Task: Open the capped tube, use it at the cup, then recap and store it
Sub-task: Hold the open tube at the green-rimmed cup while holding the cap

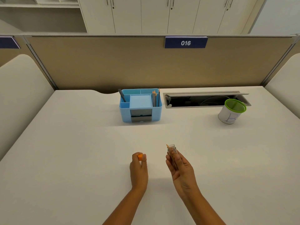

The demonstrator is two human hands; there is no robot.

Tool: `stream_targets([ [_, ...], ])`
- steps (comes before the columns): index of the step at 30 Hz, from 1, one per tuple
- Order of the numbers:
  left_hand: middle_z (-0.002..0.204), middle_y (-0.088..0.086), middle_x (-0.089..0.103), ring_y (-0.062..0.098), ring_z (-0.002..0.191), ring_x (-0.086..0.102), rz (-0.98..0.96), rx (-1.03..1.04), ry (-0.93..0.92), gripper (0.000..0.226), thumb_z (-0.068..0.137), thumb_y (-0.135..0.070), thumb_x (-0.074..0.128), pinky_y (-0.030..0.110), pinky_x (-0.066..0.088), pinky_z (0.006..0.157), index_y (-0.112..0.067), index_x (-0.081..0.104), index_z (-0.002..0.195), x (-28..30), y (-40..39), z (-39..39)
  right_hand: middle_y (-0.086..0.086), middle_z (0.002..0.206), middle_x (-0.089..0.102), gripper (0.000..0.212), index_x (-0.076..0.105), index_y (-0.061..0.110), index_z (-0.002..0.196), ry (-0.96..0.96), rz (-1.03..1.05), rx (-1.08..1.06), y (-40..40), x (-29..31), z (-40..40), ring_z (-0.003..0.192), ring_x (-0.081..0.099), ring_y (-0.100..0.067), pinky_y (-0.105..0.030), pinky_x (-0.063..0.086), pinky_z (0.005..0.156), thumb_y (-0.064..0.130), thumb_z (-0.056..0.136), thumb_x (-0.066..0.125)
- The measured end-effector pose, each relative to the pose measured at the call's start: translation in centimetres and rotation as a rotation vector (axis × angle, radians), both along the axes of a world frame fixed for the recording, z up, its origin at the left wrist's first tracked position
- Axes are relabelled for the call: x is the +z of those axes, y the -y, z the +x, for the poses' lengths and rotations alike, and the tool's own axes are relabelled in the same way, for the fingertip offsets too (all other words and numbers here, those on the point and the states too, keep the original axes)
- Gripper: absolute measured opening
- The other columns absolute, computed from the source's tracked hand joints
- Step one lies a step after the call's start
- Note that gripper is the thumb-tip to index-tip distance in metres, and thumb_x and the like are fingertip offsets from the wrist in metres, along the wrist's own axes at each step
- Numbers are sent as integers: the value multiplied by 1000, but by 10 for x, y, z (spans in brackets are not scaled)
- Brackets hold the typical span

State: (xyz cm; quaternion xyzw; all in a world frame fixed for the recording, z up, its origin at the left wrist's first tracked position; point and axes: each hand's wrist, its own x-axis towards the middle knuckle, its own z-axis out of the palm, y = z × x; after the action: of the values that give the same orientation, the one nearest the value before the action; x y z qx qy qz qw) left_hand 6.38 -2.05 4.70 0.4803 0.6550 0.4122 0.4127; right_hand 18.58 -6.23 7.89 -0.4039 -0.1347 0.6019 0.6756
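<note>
My right hand (180, 166) holds a clear tube (172, 151) upright over the near middle of the desk. The tube's mouth is uncovered and thin brown sticks fill it, one tip poking above the rim. My left hand (138, 168) pinches the tube's orange cap (140, 157) between thumb and fingers, a short way left of the tube. The cup (231, 112), white with a green rim and a letter B drawn on its side, stands far off at the back right of the desk.
A light blue desk organiser (140, 105) with pencils and a pen stands at the back centre. Right of it is an open cable slot (206, 99) in the desk, just behind the cup. A tan partition (113, 65) walls the desk's far edge.
</note>
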Motion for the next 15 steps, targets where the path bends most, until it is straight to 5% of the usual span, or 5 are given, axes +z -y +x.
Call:
stream_targets([
  [10, 104, 9, 63, 25, 98, 53, 139, -151, -511, 29, 85, -26, 60, 33, 46, 83, -11, 56, 109, -25, -1, -11, -7, 100, 74, 27, 70, 11, 100, -132, 14, -24, -4, -2, 4, 85, 71, -16, -23, 58, 69, 17, 74, 64],
  [15, 90, 8, 63, 26, 85, 54, 202, -246, -682, 23, 81, -26, 65, 33, 43, 74, -12, 60, 99, -26, -2, -15, -6, 103, 74, 29, 72, 11, 103, -180, 25, -49, -4, -2, 9, 85, 71, -14, -22, 57, 70, 16, 75, 63],
])
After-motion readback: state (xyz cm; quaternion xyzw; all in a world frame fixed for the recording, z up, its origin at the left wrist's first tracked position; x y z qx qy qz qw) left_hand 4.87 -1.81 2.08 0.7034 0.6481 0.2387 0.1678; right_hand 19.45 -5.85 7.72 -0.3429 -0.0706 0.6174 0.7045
